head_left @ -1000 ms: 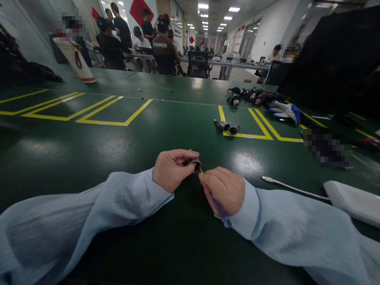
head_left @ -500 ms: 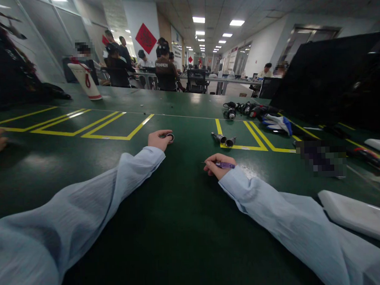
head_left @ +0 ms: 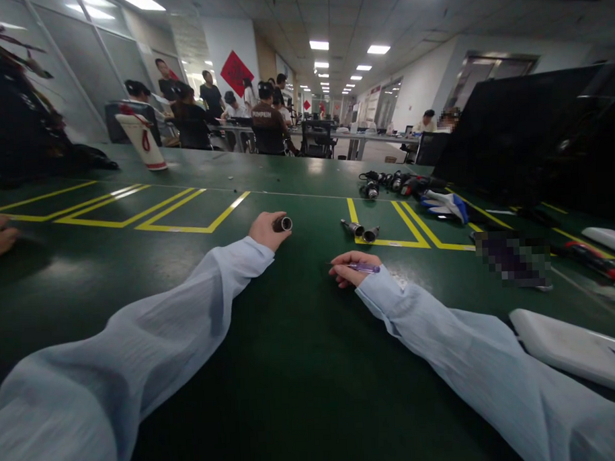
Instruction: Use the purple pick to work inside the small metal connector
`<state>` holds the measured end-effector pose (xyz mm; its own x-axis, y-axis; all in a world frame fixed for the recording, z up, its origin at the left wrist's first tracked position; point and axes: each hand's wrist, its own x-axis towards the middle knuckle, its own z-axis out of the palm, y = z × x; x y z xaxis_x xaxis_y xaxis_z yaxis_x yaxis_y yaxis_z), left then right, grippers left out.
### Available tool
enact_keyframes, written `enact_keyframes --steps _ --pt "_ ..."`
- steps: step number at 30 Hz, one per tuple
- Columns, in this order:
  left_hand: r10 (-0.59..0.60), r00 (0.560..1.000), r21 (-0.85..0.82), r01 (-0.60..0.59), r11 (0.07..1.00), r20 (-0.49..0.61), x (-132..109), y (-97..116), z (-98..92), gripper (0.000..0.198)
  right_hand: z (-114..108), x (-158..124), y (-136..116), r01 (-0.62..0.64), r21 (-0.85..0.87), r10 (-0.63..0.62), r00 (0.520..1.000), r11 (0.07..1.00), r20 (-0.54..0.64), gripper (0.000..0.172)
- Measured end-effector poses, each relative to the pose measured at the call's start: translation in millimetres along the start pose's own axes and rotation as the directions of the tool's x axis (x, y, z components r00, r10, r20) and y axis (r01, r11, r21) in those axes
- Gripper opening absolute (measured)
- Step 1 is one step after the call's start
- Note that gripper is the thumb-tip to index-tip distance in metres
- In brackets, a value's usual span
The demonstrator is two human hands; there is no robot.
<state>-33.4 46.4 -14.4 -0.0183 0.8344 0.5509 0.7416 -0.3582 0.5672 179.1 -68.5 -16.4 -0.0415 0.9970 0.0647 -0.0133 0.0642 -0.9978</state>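
White light poured from ceiling panels (head_left: 320, 46) far beyond the left hand (head_left: 270, 230), pale glare flaring on the green tabletop (head_left: 297, 372) to its left and just beside the right hand (head_left: 356, 268), while the surface below both sank into gloom! Toward the edges, wide-angle distortion stretched the sleeves (head_left: 174, 329), and blocky mosaic swallowed a dark object (head_left: 513, 258) right of the right hand!

Three hollow metal parts (head_left: 282, 224), one purple tool (head_left: 365, 267).
One part is in the fingers of the left hand (head_left: 267, 233); two parts (head_left: 355, 229) lie beyond the fingers of the right hand (head_left: 353, 257), which hold the one tool.
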Motion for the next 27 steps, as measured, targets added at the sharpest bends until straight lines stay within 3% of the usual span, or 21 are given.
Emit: enact_keyframes --steps 2,5,7,9,12,19,27 --pt "0.131 0.989 0.055 -0.135 0.989 0.066 -9 12 -2.7 0.042 -2 0 -2 -0.019 0.039 0.018 1.0 0.999 0.005 0.017" --pt "0.338 0.916 0.125 -0.369 0.921 0.217 -22 31 -5.9 0.035 -8 1 -5 -0.059 0.162 0.051 0.997 0.985 0.054 0.02" --pt "0.404 0.877 0.136 -0.448 0.884 0.261 -30 42 -6.1 0.034 -12 2 -8 -0.108 0.278 0.074 0.989 0.954 0.129 0.021" --pt "0.403 0.87 0.084 -0.442 0.893 0.283 -39 50 -5.1 0.034 -15 1 -10 -0.157 0.368 0.084 0.975 0.916 0.207 0.024" --pt "0.332 0.869 -0.045 -0.339 0.94 0.368 -52 60 -4.4 0.035 -18 -2 -14 -0.173 0.435 0.051 0.959 0.883 0.279 0.033" --pt "0.353 0.789 -0.089 -0.359 0.929 0.503 -72 76 -8.9 0.021 -17 -13 -16 -0.058 0.387 -0.043 0.968 0.92 0.247 0.018" --pt "0.484 0.748 -0.217 -0.434 0.874 0.454 -73 75 -10.4 0.014 -7 -28 -17 0.028 0.352 -0.134 0.95 0.936 0.282 0.011"
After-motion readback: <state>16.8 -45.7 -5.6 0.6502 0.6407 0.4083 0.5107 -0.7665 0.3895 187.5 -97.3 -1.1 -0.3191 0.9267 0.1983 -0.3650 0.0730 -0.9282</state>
